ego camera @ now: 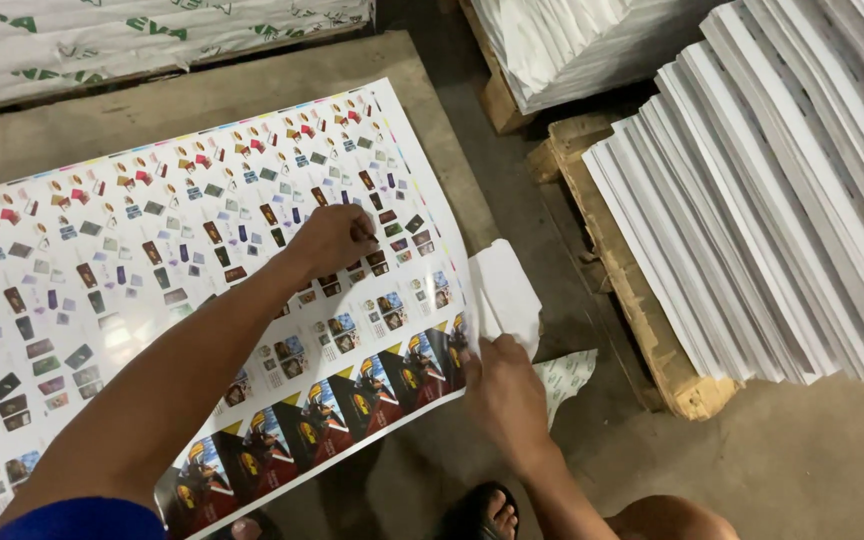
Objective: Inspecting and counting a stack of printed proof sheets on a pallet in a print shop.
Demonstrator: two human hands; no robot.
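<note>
While your left hand rests flat on the big printed sheet, its fingers lie close together and curl slightly, tips pressing down on the sheet's right part, near the rows of small card-like prints. Your left forearm crosses the sheet diagonally from the lower left; a blue sleeve shows at the bottom edge. Your right hand sits at the sheet's lower right corner, fingers bunched and pinching a white strip of paper that stands up just beside the sheet's right edge; you can't tell exactly which fingertips grip it. A small printed scrap lies on the floor touching that hand's outer side. The sheet itself lies flat on a low brownish board, glossy, with a band of dark red-and-yellow pictures along its near edge. To the right, stacks of white sheets sit on a wooden pallet, well apart from both hands. A sandalled foot shows below your right wrist. Wrapped bundles lie beyond the board, top left.
</note>
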